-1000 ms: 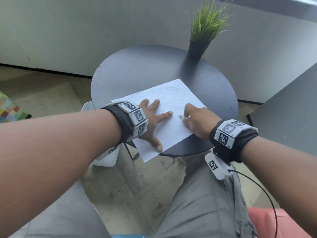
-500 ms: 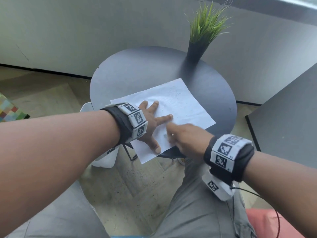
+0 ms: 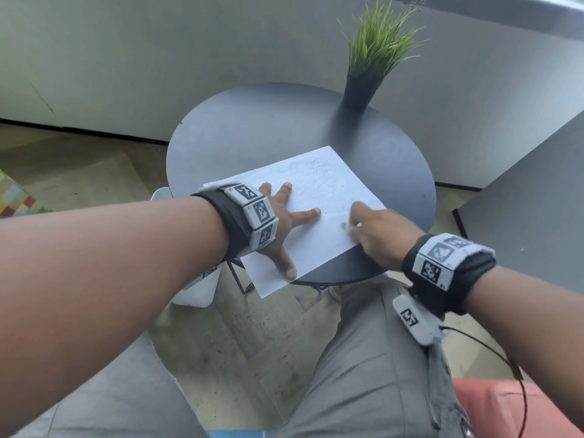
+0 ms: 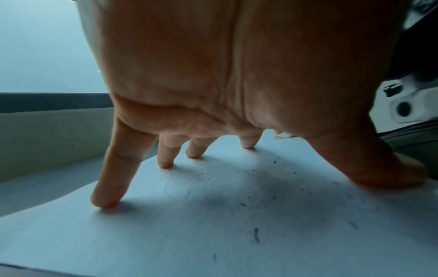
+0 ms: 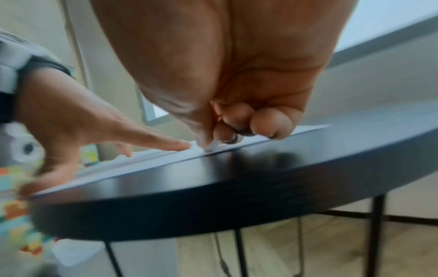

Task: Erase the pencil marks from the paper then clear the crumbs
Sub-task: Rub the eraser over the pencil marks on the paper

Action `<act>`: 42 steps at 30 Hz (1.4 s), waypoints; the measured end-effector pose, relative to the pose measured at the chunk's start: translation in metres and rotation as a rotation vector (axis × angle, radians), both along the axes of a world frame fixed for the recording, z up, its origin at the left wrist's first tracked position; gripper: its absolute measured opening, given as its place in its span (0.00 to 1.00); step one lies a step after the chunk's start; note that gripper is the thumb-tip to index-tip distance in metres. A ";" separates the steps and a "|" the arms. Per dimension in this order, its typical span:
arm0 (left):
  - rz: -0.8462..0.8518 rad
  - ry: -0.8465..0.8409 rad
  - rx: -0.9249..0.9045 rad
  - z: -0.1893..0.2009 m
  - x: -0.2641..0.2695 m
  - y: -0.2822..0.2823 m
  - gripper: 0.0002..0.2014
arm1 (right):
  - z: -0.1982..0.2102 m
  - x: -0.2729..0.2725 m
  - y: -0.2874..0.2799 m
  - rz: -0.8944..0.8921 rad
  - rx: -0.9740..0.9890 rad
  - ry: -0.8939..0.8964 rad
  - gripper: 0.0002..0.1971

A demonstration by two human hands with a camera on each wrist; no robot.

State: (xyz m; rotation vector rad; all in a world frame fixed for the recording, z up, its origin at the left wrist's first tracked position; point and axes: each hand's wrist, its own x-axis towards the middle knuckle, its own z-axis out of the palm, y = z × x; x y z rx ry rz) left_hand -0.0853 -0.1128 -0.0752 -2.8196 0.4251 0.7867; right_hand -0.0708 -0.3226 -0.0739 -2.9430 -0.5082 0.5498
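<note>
A white sheet of paper (image 3: pixel 319 197) lies on the round dark table (image 3: pixel 252 134), its near corner hanging over the front edge. Faint pencil scribbles (image 3: pixel 316 167) show near its far end, and dark eraser crumbs (image 4: pixel 255 234) speckle it. My left hand (image 3: pixel 281 222) presses flat on the sheet with fingers spread, fingertips (image 4: pixel 104 203) down on the paper. My right hand (image 3: pixel 376 235) pinches a small white eraser (image 5: pixel 213 145) with a greyed tip (image 3: pixel 346 227) against the paper's right side, near the left index finger.
A potted grass plant (image 3: pixel 376 58) in a black vase stands at the table's far right. A dark surface (image 3: pixel 531 197) sits to the right. A white object (image 3: pixel 192 286) stands on the floor under the table's left. My grey-trousered legs (image 3: pixel 363 358) are below.
My right hand with the eraser swept left toward the left hand, then back to the right side of the sheet. The left hand stayed pressed on the paper.
</note>
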 end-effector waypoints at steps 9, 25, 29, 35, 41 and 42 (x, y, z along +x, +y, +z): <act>0.022 0.017 0.016 0.000 0.001 -0.002 0.63 | -0.003 -0.013 0.005 0.097 -0.007 0.022 0.11; 0.024 0.008 0.017 -0.004 -0.001 0.002 0.62 | -0.009 -0.034 0.018 0.228 0.032 0.019 0.12; 0.020 0.015 0.019 -0.003 -0.002 0.001 0.62 | -0.007 -0.030 0.011 0.174 0.046 0.052 0.09; 0.026 0.023 0.028 -0.002 -0.003 0.001 0.62 | -0.001 -0.037 0.019 0.191 0.046 0.034 0.11; 0.028 0.035 0.004 0.003 -0.007 0.002 0.60 | 0.004 0.000 0.002 -0.055 0.012 0.018 0.12; 0.026 0.033 0.004 0.003 -0.007 0.003 0.59 | 0.006 0.011 -0.008 -0.109 -0.003 0.000 0.12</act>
